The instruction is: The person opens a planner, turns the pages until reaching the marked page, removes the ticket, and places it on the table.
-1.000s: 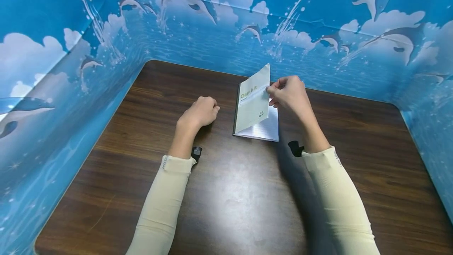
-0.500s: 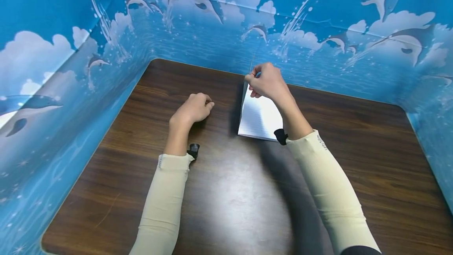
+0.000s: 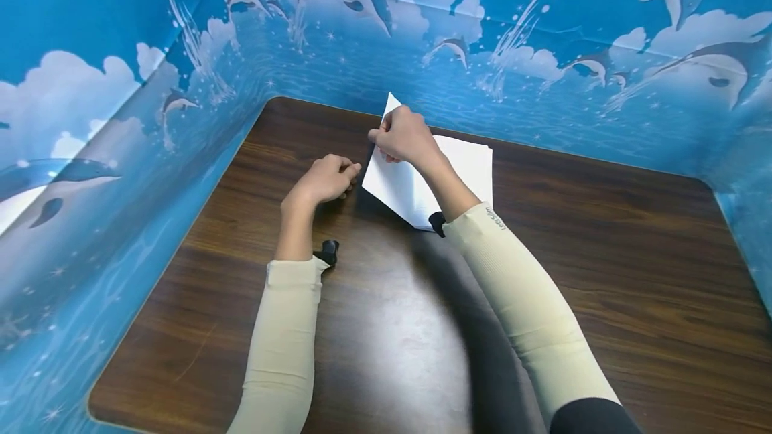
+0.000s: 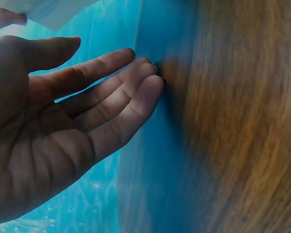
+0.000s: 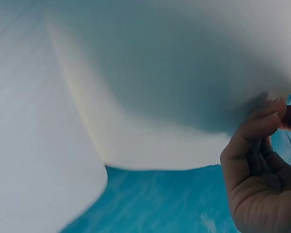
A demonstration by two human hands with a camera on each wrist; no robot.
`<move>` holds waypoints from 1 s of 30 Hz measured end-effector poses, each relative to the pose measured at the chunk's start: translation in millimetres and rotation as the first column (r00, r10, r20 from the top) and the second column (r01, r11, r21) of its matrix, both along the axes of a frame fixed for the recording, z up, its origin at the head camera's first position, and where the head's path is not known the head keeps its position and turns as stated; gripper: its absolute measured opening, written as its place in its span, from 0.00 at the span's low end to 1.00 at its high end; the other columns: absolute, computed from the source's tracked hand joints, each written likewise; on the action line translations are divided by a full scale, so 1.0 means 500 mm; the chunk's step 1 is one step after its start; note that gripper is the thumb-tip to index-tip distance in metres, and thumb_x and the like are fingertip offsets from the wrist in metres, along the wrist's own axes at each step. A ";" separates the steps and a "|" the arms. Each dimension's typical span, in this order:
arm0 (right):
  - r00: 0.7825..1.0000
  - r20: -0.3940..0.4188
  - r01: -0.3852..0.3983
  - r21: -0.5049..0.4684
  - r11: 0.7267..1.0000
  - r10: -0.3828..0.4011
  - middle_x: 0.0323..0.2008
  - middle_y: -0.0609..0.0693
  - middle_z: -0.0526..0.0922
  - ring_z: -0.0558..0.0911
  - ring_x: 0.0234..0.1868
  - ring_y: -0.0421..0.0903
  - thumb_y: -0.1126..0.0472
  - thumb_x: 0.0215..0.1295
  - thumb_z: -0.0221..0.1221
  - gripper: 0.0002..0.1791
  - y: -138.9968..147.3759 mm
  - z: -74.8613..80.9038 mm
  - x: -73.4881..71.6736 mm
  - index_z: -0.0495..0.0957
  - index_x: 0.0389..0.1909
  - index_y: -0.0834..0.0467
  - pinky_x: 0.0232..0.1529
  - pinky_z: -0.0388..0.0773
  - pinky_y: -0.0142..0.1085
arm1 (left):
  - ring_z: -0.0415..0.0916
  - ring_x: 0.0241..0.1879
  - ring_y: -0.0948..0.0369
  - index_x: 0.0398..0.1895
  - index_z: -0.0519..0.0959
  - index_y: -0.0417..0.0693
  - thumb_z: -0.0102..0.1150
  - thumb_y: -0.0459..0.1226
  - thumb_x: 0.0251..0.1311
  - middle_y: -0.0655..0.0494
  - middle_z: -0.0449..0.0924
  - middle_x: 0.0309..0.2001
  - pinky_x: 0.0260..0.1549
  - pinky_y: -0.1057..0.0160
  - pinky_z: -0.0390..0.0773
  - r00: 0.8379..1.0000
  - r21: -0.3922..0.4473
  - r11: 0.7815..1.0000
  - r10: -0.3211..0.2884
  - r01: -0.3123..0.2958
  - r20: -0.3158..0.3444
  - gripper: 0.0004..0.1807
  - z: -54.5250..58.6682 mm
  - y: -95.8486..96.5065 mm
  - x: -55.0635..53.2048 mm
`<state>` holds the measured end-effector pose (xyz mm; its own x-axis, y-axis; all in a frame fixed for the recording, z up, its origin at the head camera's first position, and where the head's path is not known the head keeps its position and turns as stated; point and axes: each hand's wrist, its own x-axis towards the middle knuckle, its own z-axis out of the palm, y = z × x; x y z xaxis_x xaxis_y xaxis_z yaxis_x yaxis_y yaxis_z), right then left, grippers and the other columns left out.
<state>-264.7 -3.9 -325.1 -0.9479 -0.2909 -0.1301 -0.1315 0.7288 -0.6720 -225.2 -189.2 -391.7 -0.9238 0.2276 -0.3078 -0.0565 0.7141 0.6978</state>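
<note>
A notebook [image 3: 467, 163] lies opened near the back of the table, its right-hand pages flat. My right hand [image 3: 407, 136] pinches the edge of its cover [image 3: 392, 176], which is raised and tilted over to the left, inner white side toward me. In the right wrist view, the thumb and finger of the right hand [image 5: 262, 165] hold the edge of that white sheet. Just left of the notebook, my left hand [image 3: 326, 178] hovers low over the table with relaxed fingers and holds nothing. Its palm and loosely bent fingers [image 4: 111, 111] show in the left wrist view.
The brown wood-grain table [image 3: 211, 273] has rounded corners. A blue curtain [image 3: 338, 65] printed with dolphins stands close along its back and sides. Black wrist cameras [image 3: 328, 253] sit at both cuffs.
My right hand has swung the notebook's cover from the right over to the left, baring the white pages. The left hand has stayed near its place, fingers a little more extended.
</note>
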 end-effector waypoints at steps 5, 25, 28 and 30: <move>1.000 0.009 0.001 0.078 0.997 -0.002 0.11 0.46 0.76 0.79 0.18 0.43 0.53 0.79 0.59 0.26 -0.053 -0.037 -0.010 0.73 0.17 0.55 0.25 0.70 0.35 | 0.81 0.35 0.57 0.53 0.79 0.35 0.37 0.45 0.88 0.46 0.77 0.41 0.42 0.60 0.83 0.995 0.122 0.989 0.080 -0.087 0.059 0.24 -0.008 -0.017 -0.004; 0.983 0.184 -0.041 0.182 0.982 0.006 0.14 0.49 0.76 0.78 0.18 0.45 0.53 0.78 0.56 0.21 -0.125 -0.197 -0.071 0.75 0.22 0.57 0.23 0.73 0.36 | 0.77 0.26 0.61 0.32 0.82 0.35 0.45 0.33 0.79 0.52 0.79 0.25 0.35 0.63 0.76 0.980 0.114 0.974 0.191 -0.197 0.061 0.18 -0.019 -0.020 -0.005; 0.987 0.161 -0.035 0.193 0.981 0.004 0.14 0.49 0.75 0.77 0.18 0.46 0.53 0.75 0.57 0.20 -0.126 -0.211 -0.082 0.76 0.21 0.57 0.22 0.72 0.37 | 0.72 0.26 0.57 0.21 0.79 0.41 0.50 0.32 0.75 0.55 0.76 0.18 0.32 0.60 0.67 0.982 0.062 0.980 0.186 -0.188 0.032 0.20 -0.021 -0.016 -0.005; 0.989 0.147 -0.041 0.203 0.978 0.010 0.13 0.48 0.74 0.76 0.18 0.46 0.54 0.72 0.56 0.19 -0.131 -0.232 -0.096 0.76 0.20 0.56 0.21 0.71 0.37 | 0.71 0.29 0.55 0.16 0.76 0.44 0.52 0.30 0.73 0.56 0.74 0.16 0.30 0.59 0.65 0.978 0.039 0.978 0.207 -0.207 0.024 0.21 -0.023 -0.014 -0.006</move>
